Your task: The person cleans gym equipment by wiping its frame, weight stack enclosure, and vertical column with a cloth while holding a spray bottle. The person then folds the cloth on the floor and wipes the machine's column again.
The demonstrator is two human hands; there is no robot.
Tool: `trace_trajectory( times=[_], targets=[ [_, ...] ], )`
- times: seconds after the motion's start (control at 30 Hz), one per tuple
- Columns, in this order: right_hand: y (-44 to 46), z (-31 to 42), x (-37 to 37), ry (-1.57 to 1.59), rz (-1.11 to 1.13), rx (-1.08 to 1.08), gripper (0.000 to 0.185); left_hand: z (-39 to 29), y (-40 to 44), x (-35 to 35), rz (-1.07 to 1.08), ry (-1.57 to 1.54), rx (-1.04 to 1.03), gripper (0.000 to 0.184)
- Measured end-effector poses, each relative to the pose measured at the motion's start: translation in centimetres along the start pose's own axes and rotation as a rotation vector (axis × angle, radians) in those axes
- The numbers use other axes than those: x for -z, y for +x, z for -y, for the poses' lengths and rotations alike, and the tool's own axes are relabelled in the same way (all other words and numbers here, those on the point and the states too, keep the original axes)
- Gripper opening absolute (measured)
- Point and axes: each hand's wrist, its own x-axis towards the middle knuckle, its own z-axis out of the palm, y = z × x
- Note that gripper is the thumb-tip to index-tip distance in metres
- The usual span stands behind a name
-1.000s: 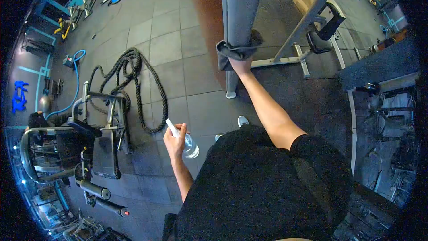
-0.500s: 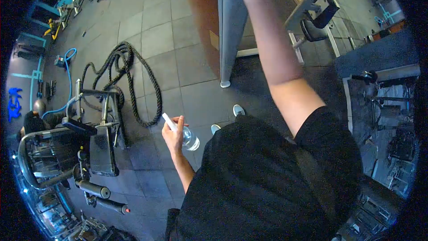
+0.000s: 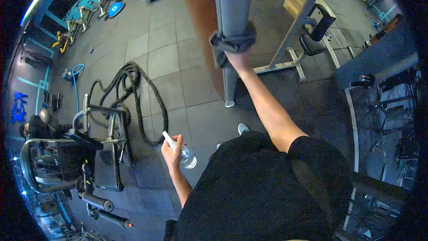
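Note:
My left hand [image 3: 172,152] is closed around the neck of a clear spray bottle [image 3: 189,158] with a white spray head [image 3: 168,139], held low beside my body. Liquid seems to show in the bottle. My right arm reaches forward to a grey metal post [image 3: 232,13]. There my right hand [image 3: 240,59] presses a dark grey cloth [image 3: 232,43] that wraps partly round the post. The cloth and motion blur hide most of its fingers.
A thick black battle rope [image 3: 158,96] lies coiled on the tiled floor ahead to the left. Left of me stands a padded exercise machine [image 3: 104,165]. A bench seat [image 3: 312,43] is beyond the post on the right. A blue balance dome [image 3: 116,10] lies far left.
My right hand has come down the post, and the cloth, out of sight before, now shows. My view has tilted up somewhat. The left hand keeps its hold on the spray bottle.

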Motion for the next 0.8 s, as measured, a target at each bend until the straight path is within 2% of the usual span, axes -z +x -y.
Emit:
trace_trajectory(
  times=[0.03, 0.1, 0.17, 0.23, 0.27, 0.37, 0.4, 0.47, 0.5, 0.53, 0.57, 0.6, 0.63, 0.7, 0.73, 0.8],
  targets=[
    [3.4, 0.0, -0.4, -0.032, -0.081, 0.246, 0.056, -0.3, 0.4, 0.0, 0.015, 0.019, 0.000, 0.028],
    [10.4, 3.0, -0.4, 0.110, -0.053, 0.020, 0.048, 0.0, 0.5, 0.2, 0.041, 0.052, 0.053, 0.028],
    [18.9, 7.6, 1.7, 0.020, -0.018, 0.236, 0.039, -0.8, 0.8, -0.4, 0.065, 0.094, 0.047, 0.027],
    [24.6, 11.7, 2.8, -0.022, -0.090, 0.440, 0.034, -1.6, 0.8, -1.4, 0.053, 0.082, 0.045, 0.027],
    [24.9, 12.8, 2.6, -0.027, -0.256, 0.512, 0.029, -1.8, 0.8, -1.8, 0.027, 0.056, 0.024, 0.026],
    [22.1, 10.3, 0.6, -0.096, -0.378, 0.537, 0.027, -1.9, 0.7, -2.8, 0.059, 0.038, 0.034, 0.027],
    [20.5, 9.5, 0.2, -0.255, -0.473, 0.623, 0.028, -2.1, 0.5, -3.2, 0.073, 0.037, 0.047, 0.026],
    [11.9, 3.7, -1.6, 0.000, -0.058, 0.259, 0.042, -2.2, 0.2, -3.8, 0.102, -0.020, 0.064, 0.025],
    [7.8, 1.8, -2.1, 0.004, 0.015, 0.131, 0.025, -2.2, -0.1, -3.8, 0.113, -0.026, 0.069, 0.024],
    [3.6, -0.8, -2.6, 0.330, 0.166, -0.252, 0.022, -2.0, -0.3, -3.9, 0.114, -0.046, 0.063, 0.025],
    [-0.4, -0.9, -1.0, 0.368, 0.203, -0.349, 0.022, -1.8, -0.5, -3.8, 0.105, -0.051, 0.059, 0.025],
    [-7.5, -6.5, -2.3, 0.166, 0.247, -0.283, 0.025, -1.7, -0.5, -3.8, 0.105, -0.008, 0.061, 0.026],
    [-9.6, -5.7, -0.8, 0.180, 0.265, -0.454, 0.035, -1.7, -0.6, -3.9, 0.107, 0.036, 0.064, 0.026],
    [-11.3, -4.9, 0.5, -0.346, 0.102, 0.021, 0.032, -1.6, -0.1, -3.5, 0.102, 0.096, 0.077, 0.027],
    [-10.0, -5.7, -0.4, -0.337, 0.091, 0.032, 0.032, -1.2, 0.2, -3.4, 0.092, 0.096, 0.072, 0.027],
    [-7.9, -6.7, -1.7, 0.412, 0.275, -0.506, 0.059, -1.7, 0.1, -3.2, 0.073, 0.102, 0.069, 0.029]
  ],
)
